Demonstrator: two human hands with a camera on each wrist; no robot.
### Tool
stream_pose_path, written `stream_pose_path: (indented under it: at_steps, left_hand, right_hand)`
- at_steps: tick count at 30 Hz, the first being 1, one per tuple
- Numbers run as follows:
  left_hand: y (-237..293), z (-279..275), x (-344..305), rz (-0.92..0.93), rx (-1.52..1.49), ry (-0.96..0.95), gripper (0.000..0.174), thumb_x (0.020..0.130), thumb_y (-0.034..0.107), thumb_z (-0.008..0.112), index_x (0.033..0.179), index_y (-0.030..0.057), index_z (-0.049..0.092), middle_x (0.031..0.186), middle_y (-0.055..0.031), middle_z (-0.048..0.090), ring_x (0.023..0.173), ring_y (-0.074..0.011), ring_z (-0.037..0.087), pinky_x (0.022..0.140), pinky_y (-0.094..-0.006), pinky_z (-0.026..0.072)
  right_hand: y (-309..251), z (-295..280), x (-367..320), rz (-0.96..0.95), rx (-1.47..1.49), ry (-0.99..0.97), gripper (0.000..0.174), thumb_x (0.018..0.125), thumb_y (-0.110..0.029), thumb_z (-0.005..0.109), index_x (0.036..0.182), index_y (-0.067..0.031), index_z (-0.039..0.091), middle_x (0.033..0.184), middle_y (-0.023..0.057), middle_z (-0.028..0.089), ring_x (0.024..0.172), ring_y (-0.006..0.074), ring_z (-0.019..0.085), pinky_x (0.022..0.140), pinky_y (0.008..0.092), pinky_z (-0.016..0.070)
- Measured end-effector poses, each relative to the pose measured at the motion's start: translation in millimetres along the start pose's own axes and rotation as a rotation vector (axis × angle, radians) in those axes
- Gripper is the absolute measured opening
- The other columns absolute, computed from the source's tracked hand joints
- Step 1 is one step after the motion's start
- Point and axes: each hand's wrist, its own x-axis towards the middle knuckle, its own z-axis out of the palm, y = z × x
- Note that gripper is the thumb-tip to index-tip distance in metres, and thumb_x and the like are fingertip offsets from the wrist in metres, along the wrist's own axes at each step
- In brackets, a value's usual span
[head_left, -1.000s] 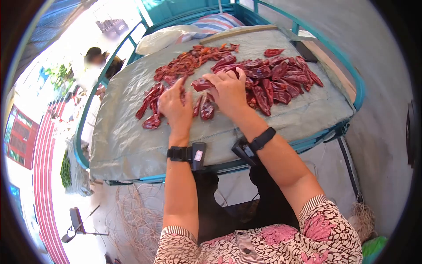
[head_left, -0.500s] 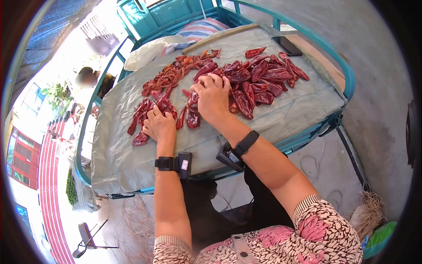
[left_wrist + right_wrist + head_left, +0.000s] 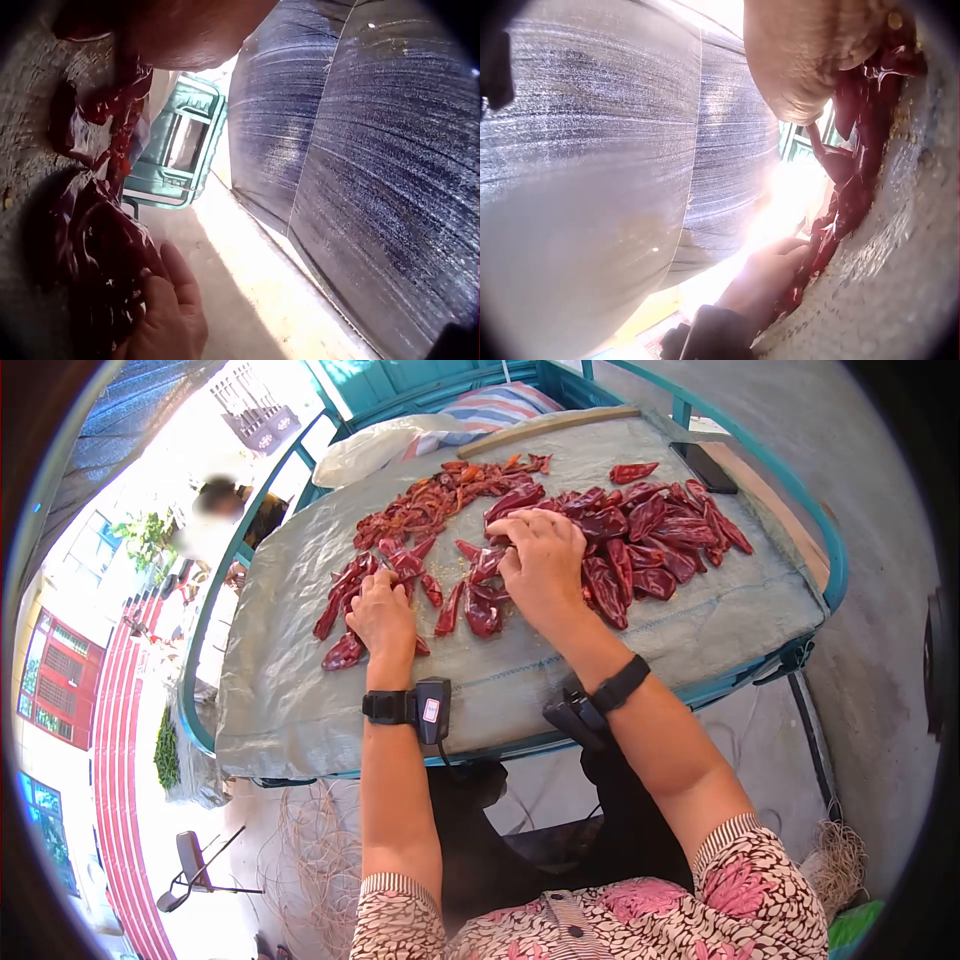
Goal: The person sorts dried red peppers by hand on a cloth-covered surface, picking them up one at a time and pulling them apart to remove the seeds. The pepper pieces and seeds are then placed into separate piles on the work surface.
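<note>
Dried red chili peppers lie on a grey-green sheet point(image 3: 290, 710). In the head view my left hand point(image 3: 385, 625) rests on a small cluster of peppers point(image 3: 345, 595) at the left; in the right wrist view its fingers lie along them. My right hand point(image 3: 545, 565) is bent over the left end of the large glossy pepper pile point(image 3: 655, 545), its fingertips right at the peppers. The left wrist view shows the right hand point(image 3: 169, 311) close against dark red peppers point(image 3: 97, 247); whether it grips one I cannot tell. Several loose peppers point(image 3: 483, 612) lie between the hands.
Smaller, flatter pepper pieces point(image 3: 420, 500) spread behind the hands. A phone point(image 3: 705, 467) lies at the back right, beside the cart's teal rail point(image 3: 790, 485). A wooden strip point(image 3: 550, 430) and a striped sack point(image 3: 500, 408) are at the back. Another person point(image 3: 265, 515) is beyond the left rail.
My left hand has come down from above the sheet onto the left cluster, and its fingers have shifted over the peppers. The right hand stays at the pile's left end. The head view has swung and returned.
</note>
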Motion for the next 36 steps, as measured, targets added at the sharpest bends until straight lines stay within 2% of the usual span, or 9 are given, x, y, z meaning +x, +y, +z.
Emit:
stream_pose_path:
  at_steps: [3,6,10,11,15,20,26,32,36]
  left_hand:
    - [-13,5,5,0.060,-0.174,0.185,0.010,0.093,0.015,0.066,0.101,0.0101,0.068,0.100,-0.0096,0.067,0.096,-0.0339,0.065,0.082,-0.0488,0.0494]
    - [-7,2,6,0.051,-0.358,0.272,0.008,0.091,0.010,0.066,0.098,0.0084,0.069,0.093,-0.0131,0.065,0.094,-0.0351,0.065,0.078,-0.0470,0.0506]
    - [6,-13,2,0.028,-0.741,0.407,0.008,0.094,0.007,0.066,0.101,0.0045,0.068,0.095,-0.0116,0.067,0.082,-0.0265,0.063,0.073,-0.0396,0.0506]
    - [10,-23,-1,0.016,-0.829,0.355,0.009,0.096,0.009,0.066,0.104,0.0035,0.069,0.092,-0.0047,0.066,0.077,-0.0155,0.058,0.070,-0.0314,0.0484]
    - [15,-44,-16,0.116,-1.065,-0.088,0.014,0.099,0.014,0.068,0.111,0.0063,0.070,0.091,0.0043,0.065,0.078,-0.0038,0.053,0.070,-0.0200,0.0453]
    - [22,-38,-27,0.092,-1.251,-0.145,0.016,0.101,0.016,0.065,0.113,0.0056,0.069,0.089,0.0036,0.064,0.076,-0.0042,0.053,0.067,-0.0203,0.0447]
    - [23,-33,-23,-0.169,-1.116,-0.133,0.026,0.099,0.019,0.064,0.121,0.0047,0.064,0.093,0.0007,0.061,0.077,-0.0067,0.053,0.070,-0.0204,0.0437]
    - [26,-17,-20,-0.011,-0.957,-0.145,0.039,0.091,0.008,0.062,0.130,0.0026,0.059,0.100,-0.0019,0.057,0.086,-0.0086,0.054,0.077,-0.0212,0.0450]
    - [45,-24,-23,-0.068,-1.297,-0.268,0.052,0.090,0.002,0.063,0.140,0.0016,0.050,0.110,-0.0057,0.062,0.088,-0.0093,0.058,0.076,-0.0210,0.0469]
  right_hand:
    - [-1,-2,1,-0.030,0.004,-0.004,0.031,0.077,-0.005,0.070,0.106,-0.0173,0.071,0.113,0.0015,0.065,0.118,0.0259,0.053,0.107,0.0494,0.0342]
    - [-3,-3,2,-0.040,0.007,-0.018,0.031,0.078,-0.005,0.069,0.106,-0.0172,0.071,0.112,0.0016,0.065,0.118,0.0259,0.054,0.107,0.0495,0.0341]
    - [-5,-7,5,-0.108,0.022,-0.013,0.036,0.079,-0.005,0.069,0.113,-0.0166,0.069,0.115,0.0025,0.066,0.115,0.0260,0.056,0.106,0.0483,0.0362]
    - [-9,-9,7,-0.131,0.098,-0.023,0.039,0.079,-0.005,0.069,0.116,-0.0167,0.068,0.117,0.0032,0.066,0.115,0.0263,0.057,0.105,0.0478,0.0366]
    - [-24,-15,10,-0.247,0.285,-0.104,0.046,0.081,-0.008,0.070,0.126,-0.0173,0.064,0.124,0.0059,0.066,0.113,0.0282,0.059,0.105,0.0462,0.0377]
    - [-19,-9,3,-0.355,0.208,-0.219,0.023,0.088,-0.013,0.070,0.111,-0.0165,0.071,0.101,0.0046,0.073,0.098,0.0267,0.065,0.101,0.0452,0.0401]
    - [-14,-6,10,-0.219,0.197,-0.064,0.016,0.091,-0.013,0.068,0.105,-0.0163,0.072,0.087,0.0034,0.072,0.091,0.0248,0.066,0.095,0.0451,0.0427]
    - [-17,-3,23,-0.120,0.165,0.173,0.028,0.089,-0.020,0.070,0.117,-0.0166,0.068,0.100,0.0061,0.071,0.100,0.0287,0.063,0.098,0.0453,0.0411]
    - [-16,-7,14,-0.314,0.284,-0.081,0.031,0.090,-0.026,0.071,0.119,-0.0158,0.067,0.108,0.0076,0.070,0.105,0.0303,0.062,0.103,0.0483,0.0369]
